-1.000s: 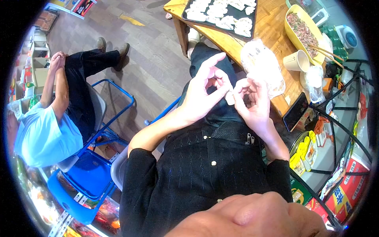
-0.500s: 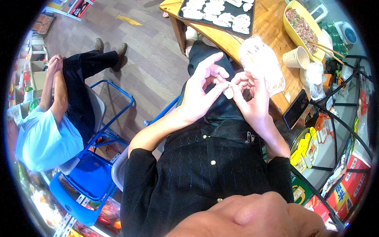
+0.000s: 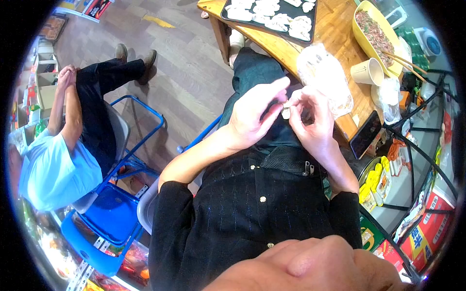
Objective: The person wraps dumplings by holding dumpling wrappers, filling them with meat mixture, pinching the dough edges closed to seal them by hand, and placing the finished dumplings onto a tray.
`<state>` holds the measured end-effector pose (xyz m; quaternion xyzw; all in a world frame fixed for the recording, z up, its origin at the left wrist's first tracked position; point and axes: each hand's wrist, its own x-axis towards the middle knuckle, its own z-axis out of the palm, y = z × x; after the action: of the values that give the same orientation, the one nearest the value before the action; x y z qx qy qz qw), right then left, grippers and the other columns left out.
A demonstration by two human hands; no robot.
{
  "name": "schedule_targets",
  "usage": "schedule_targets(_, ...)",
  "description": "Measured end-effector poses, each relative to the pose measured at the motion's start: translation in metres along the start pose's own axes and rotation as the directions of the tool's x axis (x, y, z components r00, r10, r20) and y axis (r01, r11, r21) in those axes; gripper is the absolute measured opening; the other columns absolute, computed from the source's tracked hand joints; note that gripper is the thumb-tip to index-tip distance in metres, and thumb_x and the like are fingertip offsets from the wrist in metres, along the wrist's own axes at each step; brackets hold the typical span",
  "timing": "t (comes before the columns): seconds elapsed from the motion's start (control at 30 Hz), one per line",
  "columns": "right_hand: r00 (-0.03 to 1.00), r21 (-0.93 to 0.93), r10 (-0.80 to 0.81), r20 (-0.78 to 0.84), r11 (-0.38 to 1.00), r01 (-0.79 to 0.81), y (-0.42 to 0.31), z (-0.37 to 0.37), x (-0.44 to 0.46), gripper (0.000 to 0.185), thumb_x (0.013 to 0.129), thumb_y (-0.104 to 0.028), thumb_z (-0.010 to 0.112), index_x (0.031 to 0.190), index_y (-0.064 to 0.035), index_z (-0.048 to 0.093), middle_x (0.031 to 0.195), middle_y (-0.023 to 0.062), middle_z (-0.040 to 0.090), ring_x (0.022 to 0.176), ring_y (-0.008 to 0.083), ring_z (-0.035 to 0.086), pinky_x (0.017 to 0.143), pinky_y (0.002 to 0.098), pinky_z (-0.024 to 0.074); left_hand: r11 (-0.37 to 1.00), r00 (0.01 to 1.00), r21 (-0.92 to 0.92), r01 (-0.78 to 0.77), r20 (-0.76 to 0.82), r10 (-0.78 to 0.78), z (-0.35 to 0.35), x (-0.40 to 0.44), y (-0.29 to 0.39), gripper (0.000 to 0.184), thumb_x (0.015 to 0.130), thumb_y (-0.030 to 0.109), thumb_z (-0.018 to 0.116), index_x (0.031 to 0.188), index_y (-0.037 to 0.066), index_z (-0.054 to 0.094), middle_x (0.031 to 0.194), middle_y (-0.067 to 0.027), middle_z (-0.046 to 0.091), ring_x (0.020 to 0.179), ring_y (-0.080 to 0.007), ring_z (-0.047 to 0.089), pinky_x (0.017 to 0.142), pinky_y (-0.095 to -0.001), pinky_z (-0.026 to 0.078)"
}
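A small whitish dumpling is between my two hands, above my lap. With thumb and fingertips, my right hand pinches its right side. My left hand is curled against its other side, thumb and fingers closed in on it. Most of the dumpling is hidden by my fingers. Just beyond my right hand, a clear plastic bag with pale contents lies on the table edge.
On the wooden table are a black tray of dumplings, a yellow bowl of meat filling with chopsticks, a paper cup and a phone. A seated person and blue chair are at left.
My left hand's raised fingers have folded down and forward over the dumpling. My right fingers have drawn in closer around it. The dumpling stays between my hands.
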<state>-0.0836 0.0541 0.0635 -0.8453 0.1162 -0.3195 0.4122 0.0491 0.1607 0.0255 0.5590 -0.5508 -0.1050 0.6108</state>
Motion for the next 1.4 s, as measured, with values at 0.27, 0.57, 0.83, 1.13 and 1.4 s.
schedule_targets(0.27, 0.951, -0.206, -0.270, 0.151, 0.932, 0.297, -0.005, -0.018, 0.019, 0.039, 0.069, 0.009, 0.069, 0.105, -0.0028, 0.059, 0.093, 0.0096, 0.063, 0.072, 0.0265, 0.059, 0.063, 0.0342, 0.0498, 0.834, 0.909, -0.363, 0.416, 0.159, -0.384, -0.011, 0.007, 0.017, 0.072, 0.087, -0.005, 0.063, 0.149, 0.006, 0.026, 0.108, -0.0107, 0.065, 0.104, -0.0170, 0.062, 0.085, -0.0297, 0.052)
schedule_targets(0.57, 0.833, -0.235, -0.454, 0.317, 0.813, 0.532, 0.005, -0.022, 0.022, 0.033, 0.072, -0.008, 0.068, 0.105, -0.0067, 0.062, 0.100, 0.0080, 0.063, 0.076, 0.0227, 0.059, 0.065, 0.0352, 0.0501, 0.915, 0.942, -0.239, 0.324, -0.008, -0.335, 0.001, 0.003, 0.018, 0.067, 0.085, -0.010, 0.061, 0.145, 0.010, 0.037, 0.098, -0.0083, 0.062, 0.093, -0.0146, 0.065, 0.077, -0.0270, 0.056)
schedule_targets(0.83, 0.945, 0.497, 0.309, 0.103, 0.807, -0.318, 0.005, -0.009, 0.013, 0.042, 0.089, 0.000, 0.062, 0.128, 0.0011, 0.047, 0.128, 0.0127, 0.049, 0.111, 0.0188, 0.057, 0.088, 0.0299, 0.0499, 0.676, 0.872, -0.639, 0.366, -0.018, -0.488, -0.005, 0.023, 0.011, 0.059, 0.090, -0.006, 0.057, 0.143, 0.002, 0.032, 0.101, -0.0074, 0.059, 0.093, -0.0131, 0.059, 0.077, -0.0252, 0.052)
schedule_targets(1.13, 0.871, 0.677, 0.424, 0.248, 0.568, -0.469, 0.025, 0.001, 0.005, 0.033, 0.095, -0.002, 0.057, 0.126, 0.0007, 0.047, 0.118, 0.0106, 0.058, 0.105, 0.0156, 0.060, 0.090, 0.0293, 0.0504, 0.882, 0.921, -0.280, 0.380, 0.030, -0.387, -0.004, 0.027, 0.020, 0.058, 0.088, -0.006, 0.060, 0.141, 0.004, 0.038, 0.114, -0.0090, 0.060, 0.104, -0.0152, 0.060, 0.084, -0.0264, 0.053)
schedule_targets(1.4, 0.875, 0.674, 0.434, 0.215, 0.582, -0.454, 0.020, -0.001, 0.008, 0.042, 0.094, 0.003, 0.055, 0.133, 0.0000, 0.041, 0.114, 0.0105, 0.059, 0.102, 0.0135, 0.060, 0.088, 0.0281, 0.0508, 0.992, 0.992, 0.065, 0.109, 0.058, -0.113, -0.006, 0.033, 0.009, 0.055, 0.082, -0.008, 0.065, 0.134, 0.003, 0.049, 0.104, -0.0101, 0.065, 0.090, -0.0182, 0.064, 0.076, -0.0289, 0.053)
